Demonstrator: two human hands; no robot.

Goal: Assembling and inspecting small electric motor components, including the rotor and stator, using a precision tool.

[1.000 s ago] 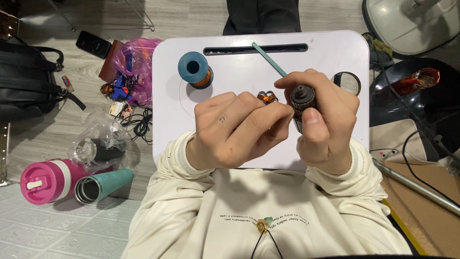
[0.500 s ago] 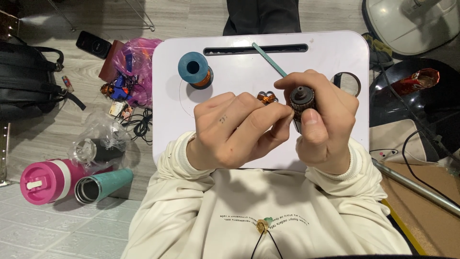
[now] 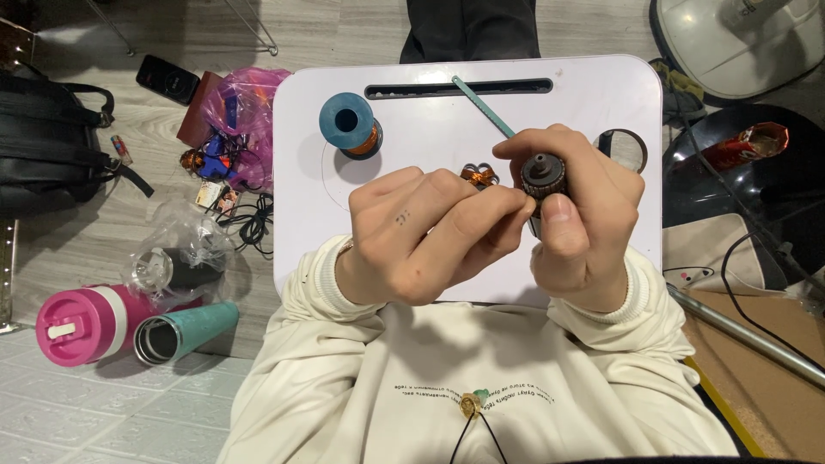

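Nothing moved; spool (image 3: 350,125) sits nearby.

motor armature (image 3: 543,176): dark matt metal, ribbed top, gripped in right hand (image 3: 584,219)
left hand (image 3: 425,236): bare skin, fingertips on armature edge
copper coil (image 3: 478,175): glossy orange-brown wire
spool (image 3: 348,123): matt blue plastic, shiny copper winding below
lap table (image 3: 584,94): smooth white plastic, slight sheen
teal stick (image 3: 483,106): thin, smooth, matt
ring (image 3: 626,148): dark, smooth
sweatshirt (image 3: 430,378): cream knit cloth, ribbed cuffs
tumblers: pink one (image 3: 82,322) glossy plastic; teal one (image 3: 185,331) satin metal
bags: pink (image 3: 245,116) and clear (image 3: 176,249), crinkled glossy film
backpack (image 3: 51,146): black woven cloth
floor (image 3: 60,249): matt grey wood-look planks
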